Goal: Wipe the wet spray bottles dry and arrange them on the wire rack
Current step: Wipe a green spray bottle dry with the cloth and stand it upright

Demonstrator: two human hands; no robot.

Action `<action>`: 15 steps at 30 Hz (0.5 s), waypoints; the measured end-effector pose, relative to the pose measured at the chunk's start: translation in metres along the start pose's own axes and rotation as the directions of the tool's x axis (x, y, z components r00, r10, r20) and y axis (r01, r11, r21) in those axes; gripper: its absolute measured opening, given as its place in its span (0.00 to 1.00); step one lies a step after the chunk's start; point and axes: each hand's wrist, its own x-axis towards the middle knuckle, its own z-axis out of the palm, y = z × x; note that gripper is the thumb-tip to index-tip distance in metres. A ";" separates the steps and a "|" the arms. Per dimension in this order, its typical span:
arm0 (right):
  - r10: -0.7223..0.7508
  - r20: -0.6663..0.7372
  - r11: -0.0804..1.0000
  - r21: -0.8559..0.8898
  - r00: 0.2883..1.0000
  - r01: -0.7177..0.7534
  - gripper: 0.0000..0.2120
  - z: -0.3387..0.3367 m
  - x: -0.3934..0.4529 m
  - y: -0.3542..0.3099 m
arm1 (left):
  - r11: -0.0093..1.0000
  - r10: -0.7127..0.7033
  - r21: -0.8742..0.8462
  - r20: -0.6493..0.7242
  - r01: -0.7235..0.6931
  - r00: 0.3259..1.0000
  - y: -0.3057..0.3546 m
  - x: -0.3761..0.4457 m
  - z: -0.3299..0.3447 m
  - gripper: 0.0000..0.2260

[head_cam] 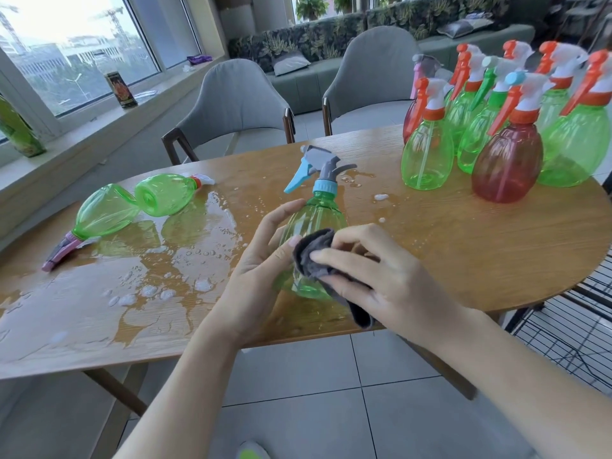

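My left hand (261, 256) grips a green spray bottle (318, 217) with a blue and grey trigger head, upright over the near table edge. My right hand (367, 276) presses a grey cloth (314, 250) against the bottle's lower front. Two green bottles lie on their sides at the left in a puddle: one with a pink head (102, 215), one with a white and orange head (165, 193). Several green and red bottles (506, 160) with orange triggers stand at the far right of the table. The black wire rack (569, 329) shows at the lower right, beside the table.
The wooden table (463, 246) is wet across its left half, with water pools and foam (149, 289). Two grey chairs (238, 104) stand behind the table. A can (121, 89) sits on the window sill at the left. Tiled floor lies below.
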 end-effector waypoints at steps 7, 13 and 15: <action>0.327 -0.129 0.943 0.110 0.936 -0.315 0.12 -0.003 0.020 0.012 | 0.997 0.012 0.082 0.047 -0.016 0.999 0.001 -0.006 -0.010 0.23; 0.326 -0.089 0.937 0.162 0.941 -0.309 0.11 0.003 0.007 0.002 | 0.991 0.036 0.130 -0.006 -0.035 0.999 -0.003 -0.004 -0.006 0.19; 0.298 -0.083 0.945 0.165 0.951 -0.282 0.11 0.004 0.003 -0.002 | 0.992 0.021 0.121 -0.031 -0.017 0.999 -0.004 -0.004 -0.006 0.20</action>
